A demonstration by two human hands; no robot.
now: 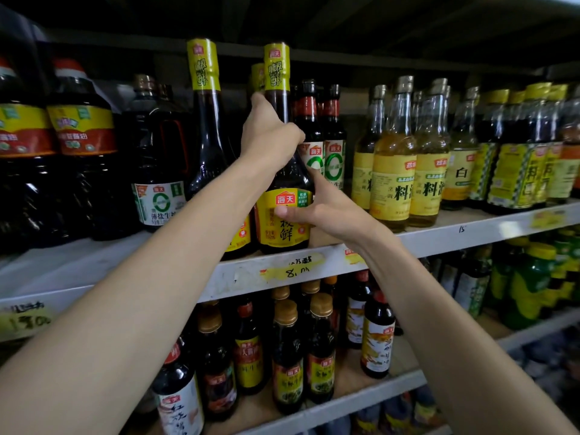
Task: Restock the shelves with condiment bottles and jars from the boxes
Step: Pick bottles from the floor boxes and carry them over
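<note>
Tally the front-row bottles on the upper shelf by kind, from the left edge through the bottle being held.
Large jugs, red-and-yellow labels: 2
Handled jug, green-and-white label: 1
Tall yellow-necked soy sauce bottles: 2
Total: 5

The dark bottle point(292, 178) is smooth, glossy glass. Its yellow label point(282, 235) looks like shiny paper, and the neck sleeve point(276, 67) like thin glossy plastic. The shelf point(238, 277) edge is matt painted metal, scuffed.

upper shelf point(439, 237): soy bottles point(204, 120), yellow-label bottles point(392, 183) | lower shelf point(361, 400): small sauce bottles point(287, 356)
</note>
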